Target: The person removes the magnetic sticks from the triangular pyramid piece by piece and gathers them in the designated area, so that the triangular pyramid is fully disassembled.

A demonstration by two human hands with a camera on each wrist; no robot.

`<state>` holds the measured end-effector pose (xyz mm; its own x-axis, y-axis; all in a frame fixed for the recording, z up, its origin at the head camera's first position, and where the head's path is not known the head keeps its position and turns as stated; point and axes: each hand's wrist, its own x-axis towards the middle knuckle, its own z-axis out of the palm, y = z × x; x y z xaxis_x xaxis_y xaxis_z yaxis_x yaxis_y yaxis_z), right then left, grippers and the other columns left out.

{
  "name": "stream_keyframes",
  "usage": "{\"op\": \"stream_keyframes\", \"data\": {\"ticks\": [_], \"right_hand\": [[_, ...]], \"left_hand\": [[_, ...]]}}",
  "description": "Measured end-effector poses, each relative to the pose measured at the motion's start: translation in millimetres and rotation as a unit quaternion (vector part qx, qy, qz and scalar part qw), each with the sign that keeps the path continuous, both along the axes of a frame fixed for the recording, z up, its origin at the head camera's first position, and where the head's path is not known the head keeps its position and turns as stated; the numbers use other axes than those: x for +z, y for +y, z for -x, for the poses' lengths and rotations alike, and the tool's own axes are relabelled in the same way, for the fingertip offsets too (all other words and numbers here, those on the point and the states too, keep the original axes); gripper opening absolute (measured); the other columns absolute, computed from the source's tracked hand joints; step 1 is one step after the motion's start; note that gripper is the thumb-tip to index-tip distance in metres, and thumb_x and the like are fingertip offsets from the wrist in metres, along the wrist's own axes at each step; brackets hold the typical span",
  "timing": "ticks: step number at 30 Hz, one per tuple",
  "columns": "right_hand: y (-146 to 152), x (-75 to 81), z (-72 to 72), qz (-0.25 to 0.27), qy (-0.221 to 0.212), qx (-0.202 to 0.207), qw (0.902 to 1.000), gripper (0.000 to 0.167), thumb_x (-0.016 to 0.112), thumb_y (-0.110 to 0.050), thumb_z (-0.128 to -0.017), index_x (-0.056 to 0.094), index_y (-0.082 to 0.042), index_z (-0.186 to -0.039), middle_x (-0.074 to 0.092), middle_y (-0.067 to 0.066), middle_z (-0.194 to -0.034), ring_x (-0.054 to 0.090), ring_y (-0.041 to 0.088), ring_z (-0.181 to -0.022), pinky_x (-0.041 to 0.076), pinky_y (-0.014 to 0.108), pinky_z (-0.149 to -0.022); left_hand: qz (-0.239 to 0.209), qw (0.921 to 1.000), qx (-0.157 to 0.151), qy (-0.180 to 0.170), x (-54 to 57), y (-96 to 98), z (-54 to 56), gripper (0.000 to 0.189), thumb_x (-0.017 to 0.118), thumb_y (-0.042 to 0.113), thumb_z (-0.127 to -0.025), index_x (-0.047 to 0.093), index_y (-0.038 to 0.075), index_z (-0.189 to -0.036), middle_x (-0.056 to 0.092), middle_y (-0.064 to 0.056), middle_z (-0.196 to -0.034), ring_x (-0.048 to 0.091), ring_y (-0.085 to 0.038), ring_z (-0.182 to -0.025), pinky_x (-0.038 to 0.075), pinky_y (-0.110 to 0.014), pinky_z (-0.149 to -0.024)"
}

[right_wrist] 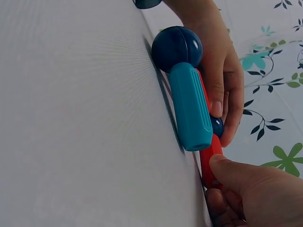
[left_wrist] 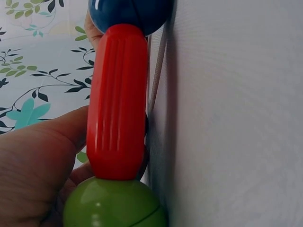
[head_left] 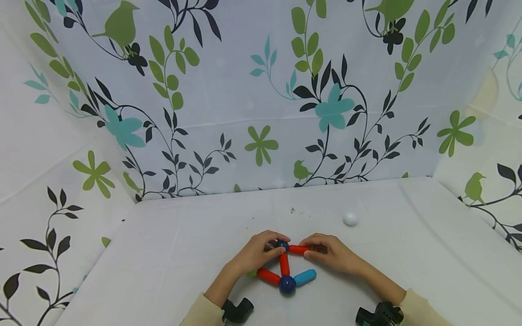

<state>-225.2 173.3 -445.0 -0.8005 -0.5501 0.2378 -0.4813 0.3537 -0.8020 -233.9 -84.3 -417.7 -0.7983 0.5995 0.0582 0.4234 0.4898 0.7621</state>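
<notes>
My left hand (head_left: 258, 249) pinches a dark blue ball (head_left: 282, 245) between thumb and fingers. A red rod (head_left: 298, 250) touches that ball's right side, its other end pinched by my right hand (head_left: 338, 254). Another red rod (head_left: 284, 264) joins the pinched ball to a nearer dark blue ball (head_left: 287, 285) on the table. From this nearer ball a light blue rod (right_wrist: 191, 106) angles right, its far end free. A third red rod (left_wrist: 117, 101) runs left from it to a green ball (left_wrist: 115, 205), mostly hidden by my left hand in the head view.
A white ball (head_left: 350, 218) lies on the white-covered table (head_left: 195, 244), beyond my right hand. Small dark specks (head_left: 292, 210) mark the cover farther back. A patterned cloth (head_left: 228, 99) hangs behind and along both sides. Black wrist devices (head_left: 238, 311) sit on both forearms.
</notes>
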Motion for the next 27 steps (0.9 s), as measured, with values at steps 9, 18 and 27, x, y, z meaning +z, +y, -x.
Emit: {"op": "stream_keyframes", "data": {"ticks": [9,18,27], "right_hand": [[1,0.4,0.3,-0.005,-0.001,0.007,1.0,0.025,0.065,-0.018,-0.094,0.068,-0.007,-0.116,0.067,0.006,-0.106,0.056,0.01,-0.09,0.05,0.021,-0.081],[4,1.0,2.5,0.012,-0.024,0.023,0.9994,0.025,0.063,-0.014,-0.095,0.067,-0.003,-0.118,0.068,0.011,-0.111,0.062,0.011,-0.096,0.05,0.019,-0.087],[11,10.1,3.4,-0.005,-0.011,-0.01,0.9999,0.026,0.066,-0.012,-0.093,0.066,-0.004,-0.117,0.067,0.011,-0.111,0.058,0.011,-0.094,0.051,0.02,-0.085]], "left_hand": [[-0.002,1.0,-0.004,-0.001,0.5,-0.5,-1.1,0.029,0.059,0.018,-0.098,0.064,0.01,-0.126,0.062,-0.006,-0.12,0.059,-0.019,-0.103,0.051,-0.031,-0.093],[-0.008,1.0,0.0,0.0,-0.3,-1.7,-1.6,0.03,0.059,0.018,-0.099,0.063,0.009,-0.127,0.063,-0.006,-0.12,0.06,-0.02,-0.103,0.051,-0.031,-0.092],[-0.005,1.0,0.003,-0.003,-3.7,-2.2,1.6,0.03,0.059,0.021,-0.099,0.064,0.013,-0.127,0.062,-0.005,-0.122,0.06,-0.021,-0.107,0.051,-0.034,-0.093]]}}
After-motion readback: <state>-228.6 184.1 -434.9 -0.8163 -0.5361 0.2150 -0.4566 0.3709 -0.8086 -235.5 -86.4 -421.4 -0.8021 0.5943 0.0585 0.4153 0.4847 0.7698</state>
